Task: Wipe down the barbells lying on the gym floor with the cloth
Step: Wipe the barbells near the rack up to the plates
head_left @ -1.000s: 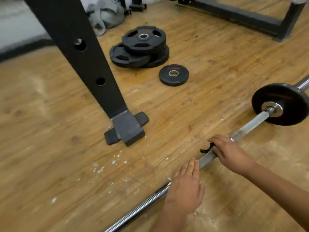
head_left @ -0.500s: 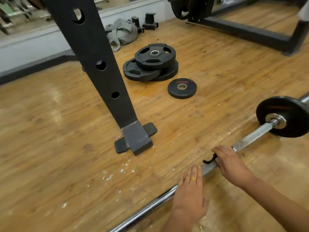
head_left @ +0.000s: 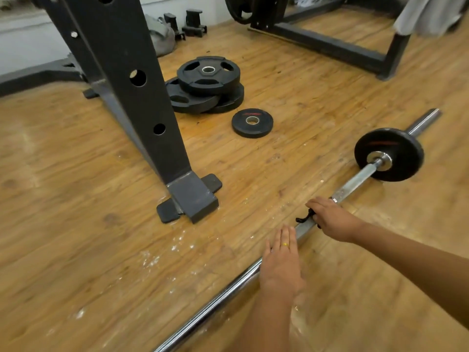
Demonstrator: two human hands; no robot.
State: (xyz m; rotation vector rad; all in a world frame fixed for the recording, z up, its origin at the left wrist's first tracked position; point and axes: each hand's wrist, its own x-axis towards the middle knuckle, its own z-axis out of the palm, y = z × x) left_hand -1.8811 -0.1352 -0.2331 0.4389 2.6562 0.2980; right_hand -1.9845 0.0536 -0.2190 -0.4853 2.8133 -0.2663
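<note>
A steel barbell (head_left: 355, 182) lies diagonally on the wooden floor, with a black plate (head_left: 389, 153) on its far right sleeve. My left hand (head_left: 280, 262) rests flat on the shaft, fingers straight and together. Further up the bar, my right hand (head_left: 330, 219) curls over the shaft and grips a small black clip (head_left: 303, 217) that sticks out from under the fingers. No cloth shows in either hand.
A dark rack upright (head_left: 137, 97) stands on its foot (head_left: 193, 196) left of the bar. Stacked black plates (head_left: 208, 82) and a small loose plate (head_left: 252, 122) lie behind. A black frame (head_left: 330, 44), a grey bag (head_left: 160, 34) and hanging grey fabric (head_left: 429, 13) are at the back.
My view has lifted, so more of the back of the room and the bar's far end show. Both hands stay where they were on the bar.
</note>
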